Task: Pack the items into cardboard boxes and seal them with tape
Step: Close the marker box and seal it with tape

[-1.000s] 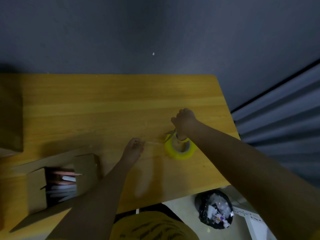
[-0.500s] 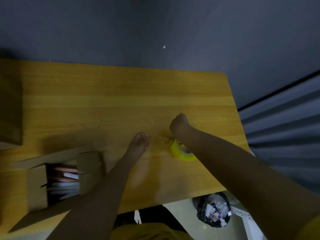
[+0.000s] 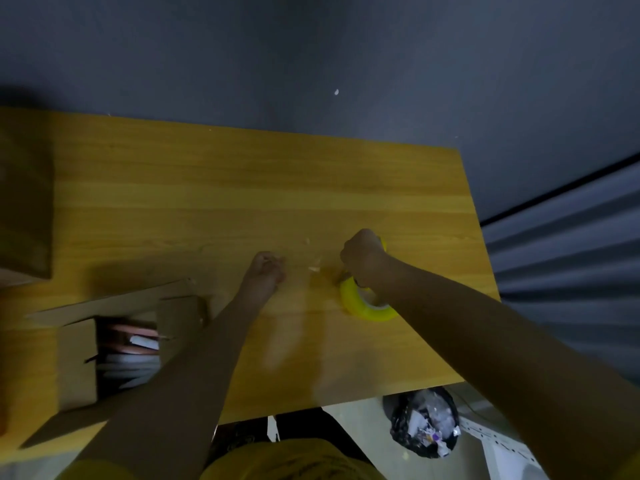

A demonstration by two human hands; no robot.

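In the head view, the right hand (image 3: pixel 363 258) was curled around the top of the yellow tape roll (image 3: pixel 367 303), which stood on edge on the wooden table (image 3: pixel 207 202), right of centre and near its right edge; the left hand (image 3: pixel 265 271) sat just left of it, fingers drawn in as though pinching the free end of the tape, though the strip itself was too faint to make out, so its hold could not be told for certain; a pale glint lay between the two hands. At the near left the open cardboard box (image 3: pixel 76 362) lay with its flaps spread, the packed items (image 3: pixel 128 355) showing inside as pale and reddish bands; a second brown box (image 3: pixel 24 209) sat at the far left edge; below the table's near right corner stood a black rubbish bag (image 3: pixel 422 427). The step in hand looked to be drawing out a length of tape, packing seemingly done; the next move would call for folding the flaps shut, then carrying the strip over to the seam.
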